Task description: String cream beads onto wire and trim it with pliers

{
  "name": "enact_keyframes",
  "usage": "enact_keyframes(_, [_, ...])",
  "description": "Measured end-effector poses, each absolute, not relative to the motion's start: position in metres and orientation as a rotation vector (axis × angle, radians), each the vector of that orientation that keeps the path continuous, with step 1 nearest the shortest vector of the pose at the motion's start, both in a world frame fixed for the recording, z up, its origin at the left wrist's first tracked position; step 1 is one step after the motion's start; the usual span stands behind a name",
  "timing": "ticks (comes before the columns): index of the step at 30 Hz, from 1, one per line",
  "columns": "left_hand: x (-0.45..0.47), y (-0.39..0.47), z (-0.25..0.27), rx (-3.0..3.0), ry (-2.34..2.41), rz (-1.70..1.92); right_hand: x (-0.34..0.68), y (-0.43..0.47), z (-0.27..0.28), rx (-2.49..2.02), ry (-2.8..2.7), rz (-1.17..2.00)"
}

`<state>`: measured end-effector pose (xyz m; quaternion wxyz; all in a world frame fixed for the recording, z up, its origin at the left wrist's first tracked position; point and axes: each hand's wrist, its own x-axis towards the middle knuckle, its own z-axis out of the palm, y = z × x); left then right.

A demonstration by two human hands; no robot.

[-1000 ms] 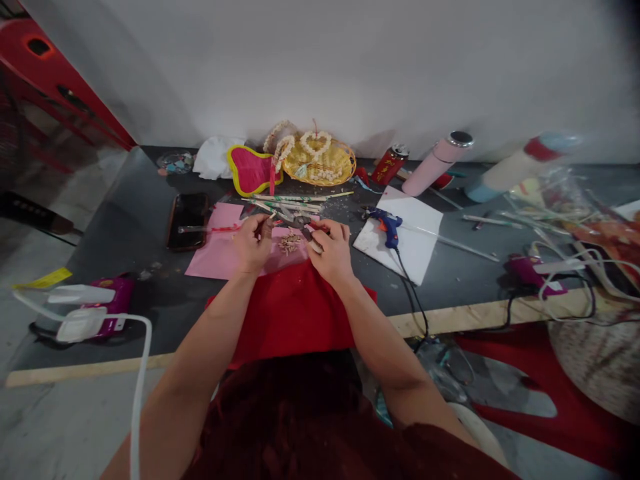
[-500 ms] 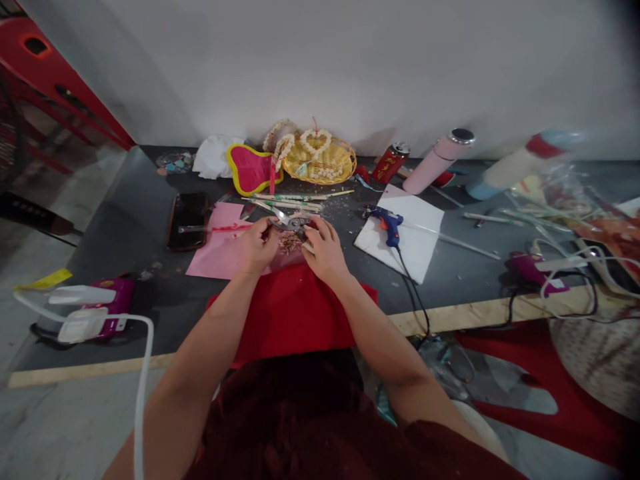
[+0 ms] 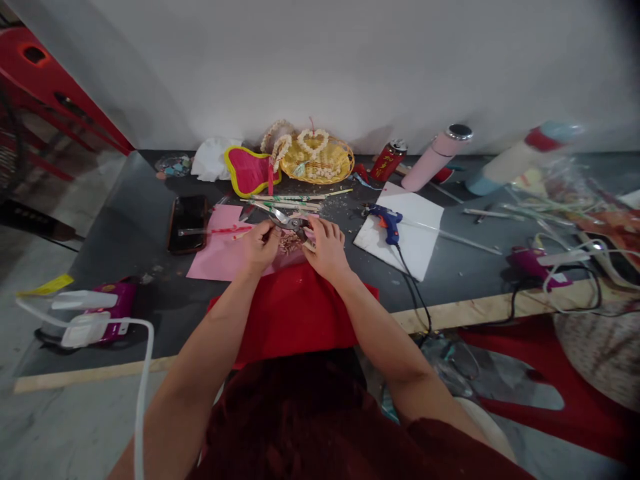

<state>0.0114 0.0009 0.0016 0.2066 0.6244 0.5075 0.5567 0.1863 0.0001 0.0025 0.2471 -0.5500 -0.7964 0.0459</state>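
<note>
My right hand (image 3: 325,248) is closed around the handle end of a metal cutting tool (image 3: 283,217), scissors or pliers, whose silver end points left toward my other hand. My left hand (image 3: 262,245) is pinched near that end; whatever lies between its fingertips is too small to make out. Below and between both hands lies a pile of small pale-brown pieces (image 3: 289,243). Under it is a pink sheet (image 3: 215,257), and a red cloth (image 3: 295,310) hangs over the table edge toward me. Several thin green-and-white sticks (image 3: 293,203) lie just beyond the tool.
A golden basket (image 3: 345,170) with a beaded heart stands at the back, beside a yellow-edged pink piece (image 3: 250,172). A phone (image 3: 187,225) lies left; a blue glue gun (image 3: 387,220) rests on a white board (image 3: 420,253). A red can (image 3: 389,161) and pink flask (image 3: 434,160) stand behind.
The cutting tool's silver end has turned slightly and shows more plainly between my hands. Both hands stay in nearly the same place; the view has shifted a little.
</note>
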Motion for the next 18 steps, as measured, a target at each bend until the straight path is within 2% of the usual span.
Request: enact_keyframes(18, [0.0114, -0.0006, -0.0009, 1.726, 1.503, 1.511, 0.1845, 0.0051, 0.0087, -1.517, -2.265, 0.213])
